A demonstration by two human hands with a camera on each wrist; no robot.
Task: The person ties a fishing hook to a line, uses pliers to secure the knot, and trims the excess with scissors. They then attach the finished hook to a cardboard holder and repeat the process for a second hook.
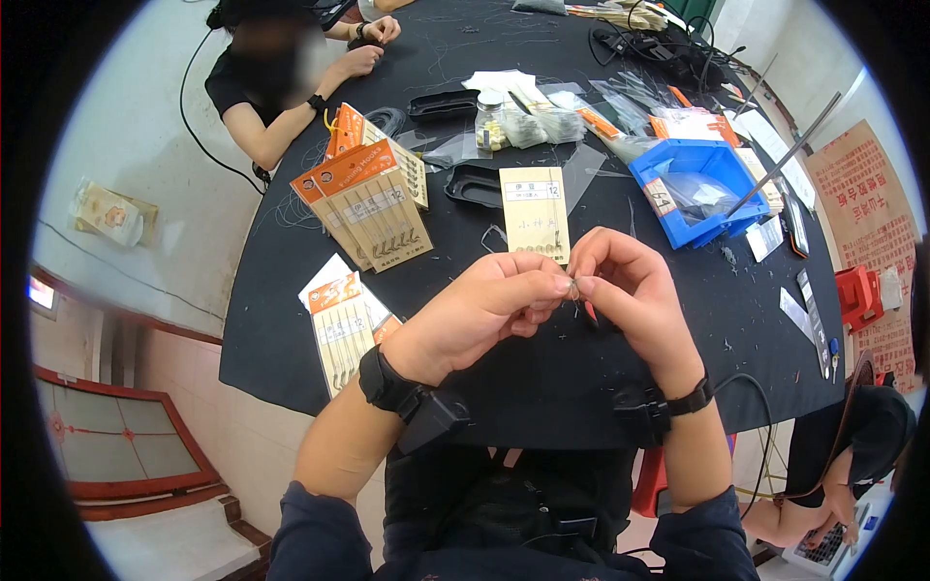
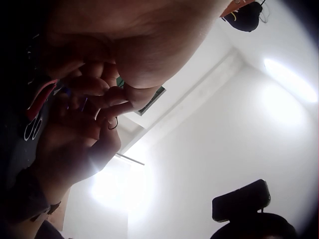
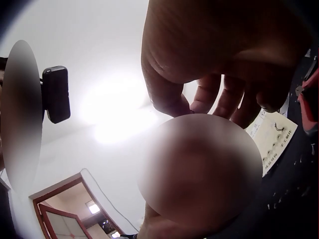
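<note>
In the head view, my left hand (image 1: 504,300) and right hand (image 1: 630,290) meet over the near part of the black table, thumbs and forefingers pinched together. A small dark fish hook (image 2: 115,123) shows its bend at the joined fingertips in the left wrist view; its shank is hidden by the fingers. Just beyond the hands lies a cream hook card (image 1: 533,203) marked 12, with a row of hooks along its lower edge in the right wrist view. Below the right hand's fingers lies a red-handled tool (image 1: 590,312), mostly covered.
Packs of fishing hooks (image 1: 363,208) stand at left, with more hook cards (image 1: 341,329) nearer me. A black tray (image 1: 475,184), a glass jar (image 1: 490,121) and a blue bin (image 1: 683,169) with a metal rod lie farther back. Another person (image 1: 276,97) sits across the table.
</note>
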